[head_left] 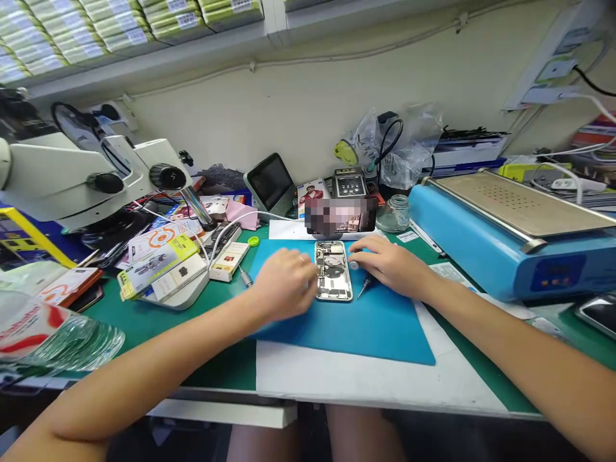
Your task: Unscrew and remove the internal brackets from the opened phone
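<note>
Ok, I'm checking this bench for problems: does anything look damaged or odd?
The wall has a dark, ragged patch near the microscope, unlike the smoother surface around it, perhaps damage. The phone on the blue mat lies open, its inner parts exposed.

Nowhere clearly legible. Printed in red on the water bottle's label (pixel 29 324), but too blurred to read. Equally unclear on the yellow-green box (pixel 161 264) and the plastic bag (pixel 409 138). Too small to decipher on the shelf packs' white stickers (pixel 187 20).
</note>
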A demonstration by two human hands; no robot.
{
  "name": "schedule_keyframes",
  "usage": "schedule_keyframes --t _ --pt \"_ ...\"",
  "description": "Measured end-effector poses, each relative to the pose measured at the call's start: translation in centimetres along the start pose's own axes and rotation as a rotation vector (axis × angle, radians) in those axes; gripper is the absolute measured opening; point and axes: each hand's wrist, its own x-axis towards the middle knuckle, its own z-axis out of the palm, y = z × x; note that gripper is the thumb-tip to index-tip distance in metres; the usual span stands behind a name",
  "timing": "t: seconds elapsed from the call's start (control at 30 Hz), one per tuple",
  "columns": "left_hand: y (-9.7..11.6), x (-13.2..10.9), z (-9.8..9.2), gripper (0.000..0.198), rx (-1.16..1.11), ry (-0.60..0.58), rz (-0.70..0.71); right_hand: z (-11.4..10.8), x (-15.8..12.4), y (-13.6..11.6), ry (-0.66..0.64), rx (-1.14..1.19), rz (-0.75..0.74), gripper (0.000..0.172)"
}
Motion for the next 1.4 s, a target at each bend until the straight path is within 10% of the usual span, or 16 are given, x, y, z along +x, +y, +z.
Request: schedule_keyframes --t 0.17,0.5,1.1,1.4 --pt "-3.0 1.1 -2.5 0.015 0.045 -0.199 -0.302 -0.3 0.1 -0.1 -0.055 0.006 0.022 0.032" --pt "-4.6 2.7 0.1 0.024 -0.038 -0.447 -0.285 -0.3 0.0 0.2 -0.111 0.025 0.105 0.032" --pt "-5.4 1.4 1.9 0.02 -0.641 -0.269 -0.382 -0.1 0.5 0.3 -0.076 0.194 0.147 0.026" --pt "-3.5 1.4 3.9 0.034 -1.214 0.011 -0.391 -1.6 1.8 -4.3 0.103 0.25 0.188 0.027"
